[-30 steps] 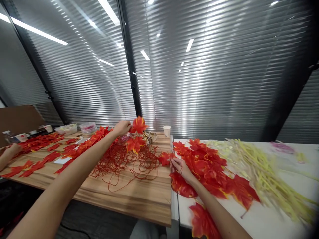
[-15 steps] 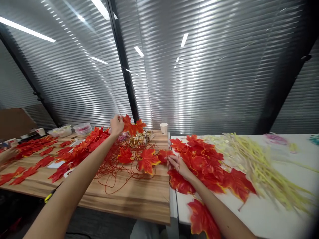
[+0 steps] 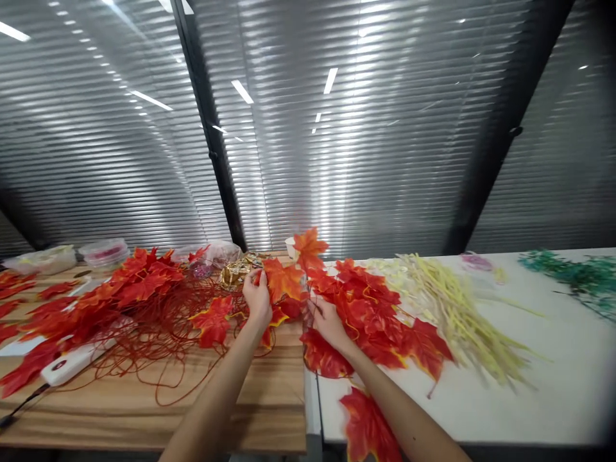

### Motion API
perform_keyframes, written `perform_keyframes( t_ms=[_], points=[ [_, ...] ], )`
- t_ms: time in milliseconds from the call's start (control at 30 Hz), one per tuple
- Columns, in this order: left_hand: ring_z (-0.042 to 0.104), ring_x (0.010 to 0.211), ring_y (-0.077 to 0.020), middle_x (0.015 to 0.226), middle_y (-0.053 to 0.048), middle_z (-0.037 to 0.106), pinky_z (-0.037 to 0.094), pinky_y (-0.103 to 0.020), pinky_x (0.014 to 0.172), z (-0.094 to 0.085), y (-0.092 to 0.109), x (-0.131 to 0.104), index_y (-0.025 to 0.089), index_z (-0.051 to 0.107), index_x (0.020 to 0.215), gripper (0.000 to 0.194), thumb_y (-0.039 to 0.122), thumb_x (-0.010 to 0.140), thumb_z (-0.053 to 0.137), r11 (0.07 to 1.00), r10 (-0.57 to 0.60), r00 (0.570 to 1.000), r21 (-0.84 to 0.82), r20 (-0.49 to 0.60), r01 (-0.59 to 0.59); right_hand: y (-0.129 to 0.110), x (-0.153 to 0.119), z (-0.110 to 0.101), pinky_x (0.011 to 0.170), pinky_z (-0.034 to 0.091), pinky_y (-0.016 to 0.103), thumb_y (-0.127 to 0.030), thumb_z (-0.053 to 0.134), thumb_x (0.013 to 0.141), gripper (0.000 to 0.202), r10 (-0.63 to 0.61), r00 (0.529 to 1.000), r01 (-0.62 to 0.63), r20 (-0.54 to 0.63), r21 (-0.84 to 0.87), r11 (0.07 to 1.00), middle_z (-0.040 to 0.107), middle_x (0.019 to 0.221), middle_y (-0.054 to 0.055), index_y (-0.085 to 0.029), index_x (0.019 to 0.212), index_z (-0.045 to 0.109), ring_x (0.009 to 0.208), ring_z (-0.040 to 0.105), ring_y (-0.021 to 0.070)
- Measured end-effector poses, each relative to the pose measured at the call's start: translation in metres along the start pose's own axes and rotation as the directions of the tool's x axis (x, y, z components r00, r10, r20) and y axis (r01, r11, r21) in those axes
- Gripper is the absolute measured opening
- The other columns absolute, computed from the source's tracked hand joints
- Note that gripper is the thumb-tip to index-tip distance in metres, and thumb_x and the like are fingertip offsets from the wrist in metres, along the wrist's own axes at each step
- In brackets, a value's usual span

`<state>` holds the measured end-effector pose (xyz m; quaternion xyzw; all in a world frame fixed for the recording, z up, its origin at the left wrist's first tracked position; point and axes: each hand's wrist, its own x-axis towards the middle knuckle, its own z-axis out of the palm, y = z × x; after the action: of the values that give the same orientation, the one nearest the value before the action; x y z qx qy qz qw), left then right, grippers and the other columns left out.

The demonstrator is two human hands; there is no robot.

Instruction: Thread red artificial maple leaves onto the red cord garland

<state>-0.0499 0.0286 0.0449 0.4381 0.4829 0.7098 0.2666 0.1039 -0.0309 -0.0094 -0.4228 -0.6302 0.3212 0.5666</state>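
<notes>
My left hand [image 3: 257,300] is closed on an orange artificial maple leaf [image 3: 283,280], held up over the wooden table's right end. A second orange leaf [image 3: 309,247] stands just above and to the right of it. My right hand [image 3: 328,319] is pinched close by, over the seam between the tables; a thin stem or string seems to be at its fingertips, but I cannot make it out. Beneath and beside my right hand lies a heap of red maple leaves [image 3: 366,301]. Another red leaf [image 3: 212,323] rests left of my left hand.
A tangle of red cord [image 3: 158,327] and a pile of red leaves [image 3: 139,279] cover the wooden table [image 3: 158,420]. A white power strip [image 3: 79,359] lies at left. Yellow strips [image 3: 447,314] and green sprigs [image 3: 572,273] lie on the white table [image 3: 543,372].
My left hand has come down and to the right, bringing the orange leaves close to my right hand. My right hand stays by the red heap. The view has turned right.
</notes>
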Motion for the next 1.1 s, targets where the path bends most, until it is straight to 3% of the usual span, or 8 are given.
perform_keyframes(
  t_ms=[133,233,367,600,767,900,1033,1100],
  points=[
    [0.058,0.092,-0.0158,0.102,-0.008,0.059,0.046,-0.028,0.079,-0.008,-0.022,-0.019,0.019,0.053,0.091,0.020,0.026,0.071,0.054,0.991,-0.082,0.988,-0.097,0.128,0.095,0.001,0.002,-0.005,0.060,0.043,0.027,-0.048,0.043,0.083,0.035,-0.034,0.994,0.025,-0.108,-0.081,0.996,0.056,0.064,0.003,-0.019,0.067,0.056,0.061,0.052,0.0161],
    [0.058,0.095,-0.0168,0.107,-0.008,0.059,0.047,-0.030,0.080,-0.012,-0.023,-0.020,0.019,0.054,0.095,0.027,0.024,0.068,0.056,0.978,-0.124,0.951,-0.128,0.282,0.166,0.000,0.002,-0.006,0.052,0.043,0.025,-0.048,0.046,0.081,0.033,0.083,0.994,-0.077,-0.075,0.081,0.994,0.056,0.061,0.002,-0.018,0.076,0.058,0.055,0.052,0.0143],
    [0.059,0.091,-0.0173,0.102,-0.008,0.062,0.047,-0.031,0.080,-0.014,-0.022,-0.020,0.018,0.059,0.090,0.024,0.020,0.066,0.054,0.972,-0.196,0.901,-0.044,0.386,0.230,-0.001,0.003,-0.008,0.047,0.044,0.024,-0.050,0.052,0.076,0.037,0.226,0.973,-0.208,-0.040,0.252,0.945,0.061,0.065,0.003,-0.018,0.092,0.061,0.055,0.055,0.0146],
    [0.061,0.071,-0.0179,0.075,-0.004,0.068,0.047,-0.030,0.071,-0.013,-0.009,-0.034,0.020,0.067,0.071,0.021,0.011,0.060,0.051,0.958,-0.091,0.832,0.275,0.548,-0.076,-0.009,0.001,-0.010,0.051,0.048,0.026,-0.050,0.054,0.075,0.041,0.263,0.962,-0.228,-0.072,0.321,0.919,0.066,0.088,0.007,-0.018,0.099,0.063,0.067,0.059,0.0169],
    [0.063,0.071,-0.0185,0.077,-0.003,0.069,0.048,-0.031,0.071,-0.014,0.000,-0.042,0.024,0.069,0.079,0.018,0.020,0.068,0.055,0.943,-0.012,0.763,0.261,0.646,-0.205,-0.012,-0.001,-0.009,0.066,0.050,0.034,-0.049,0.054,0.076,0.036,0.206,0.978,-0.193,-0.028,0.244,0.950,0.067,0.088,0.007,-0.021,0.096,0.065,0.082,0.059,0.0226],
    [0.064,0.078,-0.0194,0.085,-0.007,0.069,0.051,-0.031,0.073,-0.012,-0.001,-0.042,0.022,0.067,0.091,0.024,0.029,0.069,0.061,0.988,-0.046,0.743,0.138,0.667,-0.063,-0.010,0.001,-0.009,0.078,0.047,0.036,-0.047,0.054,0.077,0.032,0.116,0.993,-0.119,0.023,0.187,0.975,0.067,0.087,0.006,-0.019,0.087,0.067,0.085,0.058,0.0220],
    [0.063,0.082,-0.0184,0.091,-0.008,0.067,0.051,-0.031,0.076,-0.008,-0.005,-0.046,0.020,0.065,0.096,0.031,0.028,0.067,0.065,0.993,-0.111,0.658,0.064,0.745,0.095,-0.003,0.002,-0.009,0.073,0.048,0.032,-0.043,0.052,0.079,0.030,0.077,0.994,-0.086,0.072,0.133,0.987,0.066,0.082,0.004,-0.018,0.089,0.066,0.076,0.059,0.0187],
    [0.063,0.082,-0.0181,0.094,-0.009,0.067,0.051,-0.031,0.077,-0.007,-0.007,-0.049,0.019,0.065,0.097,0.033,0.026,0.065,0.067,0.992,-0.113,0.647,0.045,0.754,0.120,0.001,0.001,-0.008,0.072,0.048,0.032,-0.041,0.052,0.079,0.030,0.069,0.995,-0.077,0.075,0.116,0.990,0.066,0.082,0.004,-0.019,0.093,0.065,0.077,0.060,0.0189]
  ],
)
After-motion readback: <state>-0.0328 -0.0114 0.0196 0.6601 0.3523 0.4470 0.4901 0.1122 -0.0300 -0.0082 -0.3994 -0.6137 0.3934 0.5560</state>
